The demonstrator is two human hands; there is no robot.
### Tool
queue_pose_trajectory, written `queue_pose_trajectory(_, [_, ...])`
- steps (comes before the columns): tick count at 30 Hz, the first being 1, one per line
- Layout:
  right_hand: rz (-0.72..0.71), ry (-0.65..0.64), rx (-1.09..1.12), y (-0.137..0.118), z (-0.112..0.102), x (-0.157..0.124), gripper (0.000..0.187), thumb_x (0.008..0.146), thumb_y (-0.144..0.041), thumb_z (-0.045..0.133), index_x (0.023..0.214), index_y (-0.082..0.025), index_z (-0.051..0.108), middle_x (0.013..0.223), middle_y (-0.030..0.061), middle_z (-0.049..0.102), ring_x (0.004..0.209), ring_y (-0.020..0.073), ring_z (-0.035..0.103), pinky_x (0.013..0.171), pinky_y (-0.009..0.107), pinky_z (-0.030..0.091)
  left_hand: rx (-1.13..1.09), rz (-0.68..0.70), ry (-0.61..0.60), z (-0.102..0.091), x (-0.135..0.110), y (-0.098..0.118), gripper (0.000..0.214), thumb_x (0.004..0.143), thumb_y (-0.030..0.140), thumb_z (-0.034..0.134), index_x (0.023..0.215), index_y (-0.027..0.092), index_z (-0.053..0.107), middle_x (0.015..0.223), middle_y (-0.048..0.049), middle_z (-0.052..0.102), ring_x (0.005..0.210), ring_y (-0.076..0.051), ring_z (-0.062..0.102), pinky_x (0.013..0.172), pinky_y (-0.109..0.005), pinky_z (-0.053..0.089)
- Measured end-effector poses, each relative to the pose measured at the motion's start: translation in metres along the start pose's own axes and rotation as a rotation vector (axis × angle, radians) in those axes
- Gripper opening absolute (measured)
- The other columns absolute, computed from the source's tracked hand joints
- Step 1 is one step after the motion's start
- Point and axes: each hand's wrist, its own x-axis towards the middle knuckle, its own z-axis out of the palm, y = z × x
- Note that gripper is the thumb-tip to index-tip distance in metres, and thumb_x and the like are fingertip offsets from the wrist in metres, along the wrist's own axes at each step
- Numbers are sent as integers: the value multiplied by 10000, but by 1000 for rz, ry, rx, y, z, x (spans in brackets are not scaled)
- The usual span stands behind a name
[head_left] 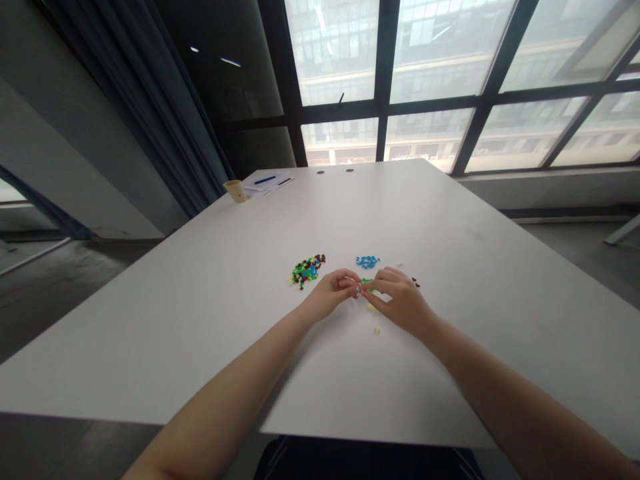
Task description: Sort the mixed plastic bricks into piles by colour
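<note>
My left hand point(334, 291) and my right hand point(399, 297) meet fingertip to fingertip just above the white table point(225, 333). Both are closed in a pinch. Something tiny and pale shows between the fingertips, too small to name. Green small pieces point(367, 283) lie just behind the fingers, partly hidden. Beyond them is a group of blue small pieces point(368, 262). To the left of my left hand spreads a mixed pile of tiny coloured pieces point(305, 271). Yellow pieces point(377, 331) lie nearer to me, and dark brown pieces point(415, 282) sit beside my right hand.
A paper cup point(235, 191) stands at the table's far left edge. Close by are paper sheets point(260, 187) with a blue pen point(265, 180) on them. Two round grey discs point(349, 171) are at the far end, before the windows. A dark curtain point(145, 100) hangs at left.
</note>
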Motion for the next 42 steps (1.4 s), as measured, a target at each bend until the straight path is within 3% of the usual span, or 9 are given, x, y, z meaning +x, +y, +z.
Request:
queue_pose_trajectory(3, [79, 105, -51, 24, -14, 0, 142, 796, -258, 531, 769, -205, 661, 640, 14, 558, 639, 135, 494, 671, 277, 387, 95, 26, 18, -4, 1, -1, 297, 688, 361, 651, 853, 137, 548, 786, -51, 644, 670, -104, 560, 675, -243, 429])
queue_pose_trajectory(6, [341, 233, -199, 65, -30, -7, 170, 765, -285, 549, 772, -182, 684, 599, 7, 518, 596, 133, 476, 611, 264, 370, 316, 43, 109, -15, 2, 0, 256, 738, 367, 581, 875, 154, 543, 849, -64, 642, 722, -126, 571, 684, -260, 439])
queue_pose_trajectory(11, [682, 60, -369, 112, -29, -25, 207, 734, -343, 549, 776, -218, 710, 664, 12, 556, 585, 133, 483, 580, 267, 332, 898, 75, 324, -37, 1, 4, 160, 775, 326, 504, 833, 194, 574, 817, -22, 629, 729, -142, 571, 691, -274, 424])
queue_pose_trajectory(17, [767, -46, -385, 119, -7, -25, 249, 757, -377, 510, 836, -247, 707, 790, 34, 632, 699, 168, 545, 633, 284, 352, 1024, 78, 339, -41, 2, 2, 154, 790, 301, 463, 836, 205, 575, 803, -6, 633, 713, -133, 577, 669, -251, 433])
queue_pose_trajectory(21, [782, 68, -307, 124, -15, -25, 263, 762, -346, 492, 860, -221, 702, 830, 50, 666, 723, 174, 563, 665, 280, 377, 1064, 65, 353, -47, 1, 5, 168, 794, 287, 457, 876, 216, 585, 812, -8, 640, 732, -140, 581, 682, -253, 435])
queue_pose_trajectory(25, [832, 239, -259, 125, -31, -26, 317, 758, -363, 481, 891, -166, 691, 799, 87, 673, 703, 178, 565, 649, 268, 387, 1205, -52, 522, -74, -3, 12, 191, 788, 244, 452, 870, 210, 622, 842, -50, 642, 751, -186, 583, 690, -304, 429])
queue_pose_trajectory(28, [890, 200, -271, 123, -34, -26, 321, 744, -366, 479, 867, -161, 692, 697, 76, 648, 630, 170, 537, 592, 264, 364, 1271, -150, 596, -97, -6, 11, 187, 745, 170, 481, 819, 179, 653, 869, -97, 629, 803, -244, 580, 714, -360, 415])
queue_pose_trajectory(32, [872, 108, -286, 118, -28, -25, 325, 734, -367, 459, 844, -170, 693, 597, 44, 590, 543, 149, 476, 529, 257, 311, 1302, -267, 535, -109, -5, 3, 190, 705, 177, 526, 819, 189, 677, 910, -96, 613, 832, -255, 569, 712, -354, 412])
queue_pose_trajectory(42, [836, 76, -243, 113, -25, -23, 334, 716, -370, 454, 831, -169, 695, 578, 29, 565, 526, 132, 456, 523, 245, 293, 1388, -165, 294, -83, -2, 2, 158, 687, 305, 535, 770, 252, 658, 912, -18, 591, 889, -199, 551, 705, -265, 417])
